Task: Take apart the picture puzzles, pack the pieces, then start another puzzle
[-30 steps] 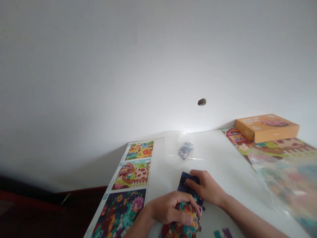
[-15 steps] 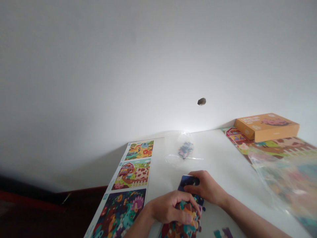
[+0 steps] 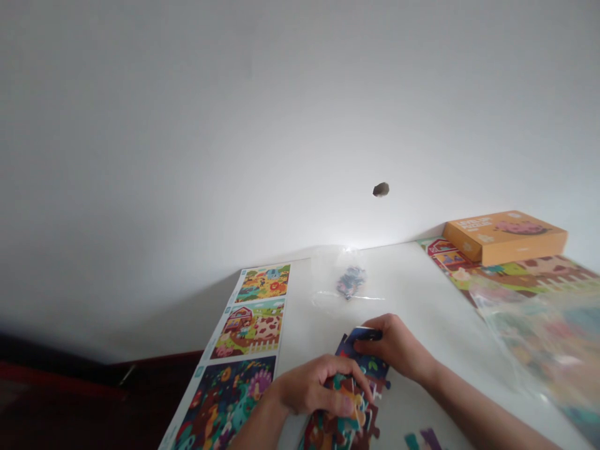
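Note:
A partly built colourful jigsaw [image 3: 347, 417] lies on the white table [image 3: 422, 300] near the bottom of the view. My left hand [image 3: 315, 390] rests curled on top of it, fingers pressing the joined pieces. My right hand [image 3: 398, 347] is just beyond, fingers pinched on a dark blue puzzle piece [image 3: 363, 335] tilted up at the jigsaw's far edge. Both forearms come in from the bottom edge.
A reference sheet [image 3: 244, 350] with three pictures lies along the table's left edge. A clear bag with a few pieces [image 3: 349, 281] sits farther back. An orange box [image 3: 504, 236] rests on a finished farm puzzle [image 3: 525, 275] at right, beside crumpled clear plastic [image 3: 539, 331]. Two loose pieces [image 3: 422, 440] lie bottom right.
My right hand has tilted the dark blue piece up on edge and moved it slightly right. The left hand stays pressed on the jigsaw, shifted a little.

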`<action>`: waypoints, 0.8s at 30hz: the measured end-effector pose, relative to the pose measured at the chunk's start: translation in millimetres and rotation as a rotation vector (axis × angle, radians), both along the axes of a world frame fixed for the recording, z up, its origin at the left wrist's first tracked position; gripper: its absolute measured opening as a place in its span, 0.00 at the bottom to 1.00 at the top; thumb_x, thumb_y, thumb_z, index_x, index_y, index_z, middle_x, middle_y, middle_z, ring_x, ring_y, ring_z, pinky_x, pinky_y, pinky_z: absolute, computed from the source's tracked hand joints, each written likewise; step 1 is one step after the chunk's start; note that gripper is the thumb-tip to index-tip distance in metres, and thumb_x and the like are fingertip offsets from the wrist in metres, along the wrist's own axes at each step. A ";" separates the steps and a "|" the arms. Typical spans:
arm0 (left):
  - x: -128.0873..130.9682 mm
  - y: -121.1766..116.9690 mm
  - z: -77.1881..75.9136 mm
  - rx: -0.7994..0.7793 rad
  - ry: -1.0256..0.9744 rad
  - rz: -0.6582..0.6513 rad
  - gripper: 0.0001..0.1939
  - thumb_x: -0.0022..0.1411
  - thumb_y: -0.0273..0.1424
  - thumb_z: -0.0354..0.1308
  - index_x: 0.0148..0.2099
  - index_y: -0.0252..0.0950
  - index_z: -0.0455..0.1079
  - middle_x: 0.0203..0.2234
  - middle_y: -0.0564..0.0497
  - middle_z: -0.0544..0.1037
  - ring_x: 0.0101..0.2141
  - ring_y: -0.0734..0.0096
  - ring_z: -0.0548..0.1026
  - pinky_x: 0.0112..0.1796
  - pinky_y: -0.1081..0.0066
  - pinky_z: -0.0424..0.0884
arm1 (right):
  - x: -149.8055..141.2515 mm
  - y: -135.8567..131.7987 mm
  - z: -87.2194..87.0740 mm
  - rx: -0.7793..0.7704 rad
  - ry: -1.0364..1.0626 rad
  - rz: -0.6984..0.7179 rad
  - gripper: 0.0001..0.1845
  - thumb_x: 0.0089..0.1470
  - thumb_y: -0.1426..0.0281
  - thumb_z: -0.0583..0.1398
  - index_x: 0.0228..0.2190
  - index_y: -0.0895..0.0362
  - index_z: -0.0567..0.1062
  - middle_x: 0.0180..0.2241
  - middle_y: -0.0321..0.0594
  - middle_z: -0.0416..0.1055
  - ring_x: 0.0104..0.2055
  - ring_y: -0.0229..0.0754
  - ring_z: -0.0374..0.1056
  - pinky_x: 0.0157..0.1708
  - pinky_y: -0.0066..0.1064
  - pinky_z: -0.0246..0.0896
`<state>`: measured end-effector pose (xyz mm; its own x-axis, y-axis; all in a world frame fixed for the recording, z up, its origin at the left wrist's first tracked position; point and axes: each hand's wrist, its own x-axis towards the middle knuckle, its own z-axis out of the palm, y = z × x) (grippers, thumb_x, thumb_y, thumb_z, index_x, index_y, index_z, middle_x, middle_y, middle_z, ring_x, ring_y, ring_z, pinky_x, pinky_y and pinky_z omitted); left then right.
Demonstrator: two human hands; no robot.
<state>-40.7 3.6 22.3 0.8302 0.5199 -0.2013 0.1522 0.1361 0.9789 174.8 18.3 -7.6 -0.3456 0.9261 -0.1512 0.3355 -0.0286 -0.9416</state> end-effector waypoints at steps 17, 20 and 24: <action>13.6 -0.7 -21.8 -0.387 -0.137 0.636 0.19 0.55 0.38 0.68 0.46 0.36 0.70 0.33 0.51 0.75 0.28 0.75 0.75 0.30 0.77 0.71 | 1.3 0.4 11.9 -0.004 0.312 -0.474 0.23 0.45 0.53 0.67 0.27 0.63 0.79 0.20 0.38 0.71 0.20 0.36 0.62 0.19 0.26 0.56; 21.7 -7.8 -32.3 -0.355 -0.202 0.634 0.24 0.55 0.39 0.68 0.52 0.38 0.67 0.35 0.50 0.75 0.32 0.72 0.75 0.34 0.74 0.72 | -9.3 -8.0 3.2 0.099 0.264 -0.474 0.20 0.48 0.54 0.65 0.28 0.61 0.80 0.22 0.38 0.73 0.23 0.38 0.65 0.22 0.27 0.59; 24.7 -11.9 -42.0 -0.324 -0.340 0.572 0.34 0.51 0.41 0.70 0.57 0.39 0.65 0.30 0.52 0.74 0.30 0.73 0.74 0.33 0.74 0.71 | -16.1 -13.7 -0.5 0.233 0.190 -0.454 0.16 0.52 0.57 0.63 0.32 0.57 0.82 0.29 0.39 0.78 0.30 0.43 0.71 0.29 0.28 0.65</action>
<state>-16.0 -8.3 -19.7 0.4907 0.8484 -0.1983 -0.3336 0.3933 0.8568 158.7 4.5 -8.1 0.0955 0.9901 0.1026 0.1611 0.0863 -0.9832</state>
